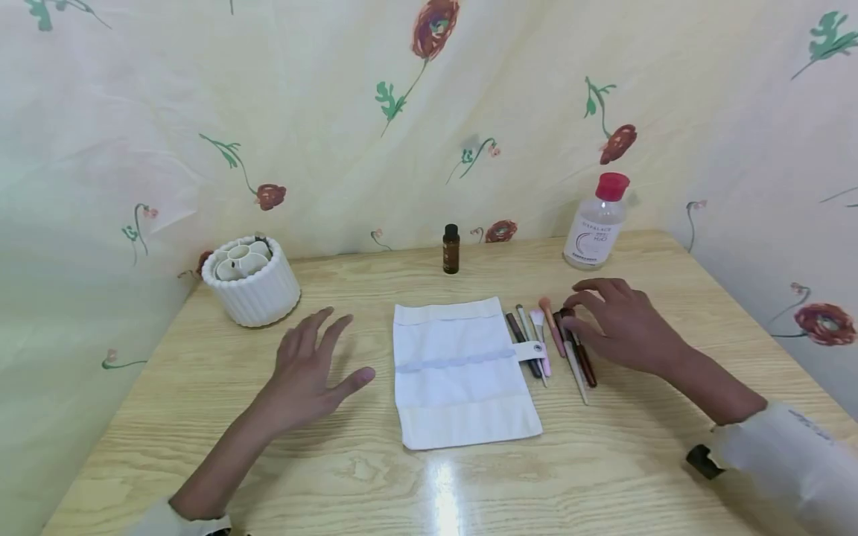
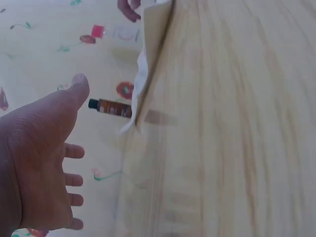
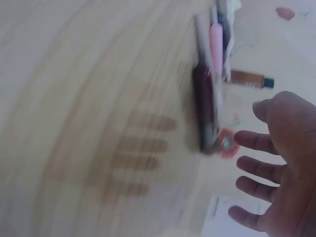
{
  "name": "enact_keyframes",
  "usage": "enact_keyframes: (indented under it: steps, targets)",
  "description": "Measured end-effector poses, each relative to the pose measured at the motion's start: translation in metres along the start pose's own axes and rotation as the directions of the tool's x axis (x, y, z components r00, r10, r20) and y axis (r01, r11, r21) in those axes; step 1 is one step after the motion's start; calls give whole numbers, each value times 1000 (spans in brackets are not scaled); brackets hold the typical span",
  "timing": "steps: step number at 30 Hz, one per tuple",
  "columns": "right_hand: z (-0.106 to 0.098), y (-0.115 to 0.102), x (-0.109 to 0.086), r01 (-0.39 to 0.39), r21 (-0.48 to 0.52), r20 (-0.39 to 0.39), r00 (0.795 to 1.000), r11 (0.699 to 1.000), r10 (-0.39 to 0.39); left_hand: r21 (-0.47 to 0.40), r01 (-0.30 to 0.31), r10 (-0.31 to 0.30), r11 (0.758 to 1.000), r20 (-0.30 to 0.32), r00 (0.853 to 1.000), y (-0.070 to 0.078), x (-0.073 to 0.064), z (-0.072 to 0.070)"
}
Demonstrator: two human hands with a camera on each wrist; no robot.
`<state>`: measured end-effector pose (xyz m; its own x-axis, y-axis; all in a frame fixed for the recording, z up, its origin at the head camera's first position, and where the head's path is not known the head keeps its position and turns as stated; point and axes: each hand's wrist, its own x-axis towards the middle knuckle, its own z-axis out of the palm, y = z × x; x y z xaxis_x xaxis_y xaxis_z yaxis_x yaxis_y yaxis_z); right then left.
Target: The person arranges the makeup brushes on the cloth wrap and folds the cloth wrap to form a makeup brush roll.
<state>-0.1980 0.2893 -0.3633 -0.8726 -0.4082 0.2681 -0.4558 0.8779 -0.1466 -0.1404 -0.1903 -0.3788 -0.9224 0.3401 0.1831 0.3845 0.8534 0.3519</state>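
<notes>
A white cloth brush roll point(image 1: 462, 387) lies unfolded on the wooden table, its snap strap point(image 1: 530, 351) pointing right. Makeup brushes lie beside it: dark-handled ones point(image 1: 587, 365), a pink one point(image 1: 553, 329) and a white-bristled one point(image 1: 538, 321), some partly under the strap. My right hand point(image 1: 620, 327) hovers at the upper ends of the rightmost brushes, fingers spread and loosely bent; the right wrist view shows nothing in its grasp. Left of the roll, my left hand point(image 1: 304, 380) is held with fingers apart and thumb out, holding nothing.
A ribbed white pot point(image 1: 258, 294) with round compartments stands at the back left. Behind the roll is a small brown bottle point(image 1: 451, 249). At the back right stands a clear bottle point(image 1: 595, 231) with a red cap. Flower-patterned cloth point(image 1: 322, 149) hangs behind the table.
</notes>
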Motion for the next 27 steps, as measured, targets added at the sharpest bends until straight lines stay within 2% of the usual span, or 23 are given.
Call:
enact_keyframes:
  steps: [5, 8, 11, 13, 16, 19, 23, 27]
  targets:
    - [4, -21, 18, 93, 9, -45, 995, 996, -93, -80, -77, 77, 994, -6, 997, 16, 6, 3]
    - [8, -32, 28, 138, 22, -32, 990, 990, -137, -108, -133, 131, 985, -21, 991, 21, 10, 7]
    - [13, -41, 37, 135, 31, 14, 991, 990, -136, -146, -176, 173, 974, -35, 984, 24, 14, 12]
    - [16, -45, 42, 103, 26, 61, 993, 994, -104, -180, -194, 191, 964, -35, 981, 24, 16, 16]
    - [22, -49, 48, 31, 23, 132, 991, 999, -34, -231, -193, 196, 954, -11, 981, 23, 19, 23]
    - [27, -50, 53, -18, 28, 195, 981, 999, 13, -264, -166, 183, 950, 40, 982, 23, 20, 29]
    - [31, -52, 57, -53, 60, 257, 966, 997, 36, -252, -126, 156, 959, 102, 982, 23, 22, 34]
    - [32, -55, 60, -100, 74, 311, 948, 992, 73, -226, -107, 136, 968, 118, 984, 22, 25, 36]
